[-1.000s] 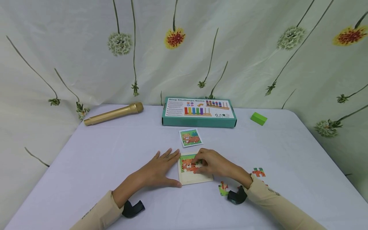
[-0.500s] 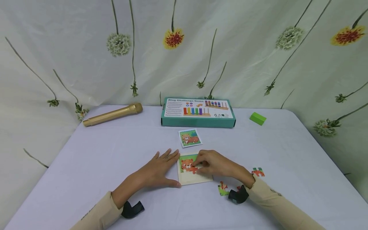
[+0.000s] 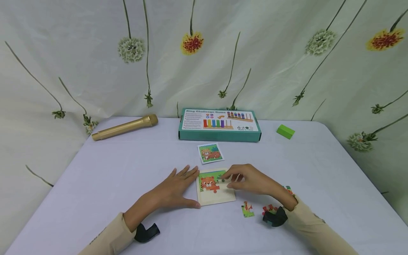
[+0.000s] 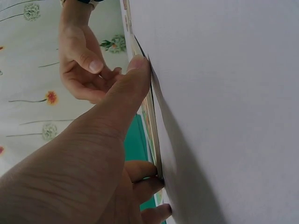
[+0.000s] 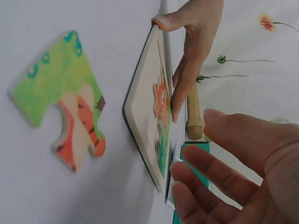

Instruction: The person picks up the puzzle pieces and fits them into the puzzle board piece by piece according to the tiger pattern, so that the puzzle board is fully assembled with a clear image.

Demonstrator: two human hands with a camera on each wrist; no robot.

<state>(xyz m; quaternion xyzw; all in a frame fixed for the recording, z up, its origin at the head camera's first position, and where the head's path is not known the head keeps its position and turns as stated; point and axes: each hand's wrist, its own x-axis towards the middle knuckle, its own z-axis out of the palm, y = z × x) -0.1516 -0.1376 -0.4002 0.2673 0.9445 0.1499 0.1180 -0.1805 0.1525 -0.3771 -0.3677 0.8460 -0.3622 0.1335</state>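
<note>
A pale wooden puzzle board (image 3: 218,198) lies mid-table, its upper part filled with joined pieces showing an orange tiger (image 3: 208,183) on green. My left hand (image 3: 178,191) rests at the board's left side, fingers straight, thumb at the near corner and fingertips at the far one. Over the board's right edge hovers my right hand (image 3: 251,180), fingers loosely bent, with nothing between thumb and fingers in the right wrist view. Loose jigsaw pieces lie nearby: a green one with striped orange legs (image 5: 65,88), a red-orange one (image 3: 269,208), and another (image 3: 288,190) partly behind the right forearm.
Behind the board lies a tiger picture card (image 3: 211,153). Farther back are a teal game box (image 3: 220,136), a gold microphone (image 3: 125,128) to its left and a green block (image 3: 285,131) to its right. A flowered cloth (image 3: 267,53) hangs beyond the table.
My right hand has lifted off the tiger pieces and shifted right, its fingers parting and uncovering more of the picture. The left hand stays in place.
</note>
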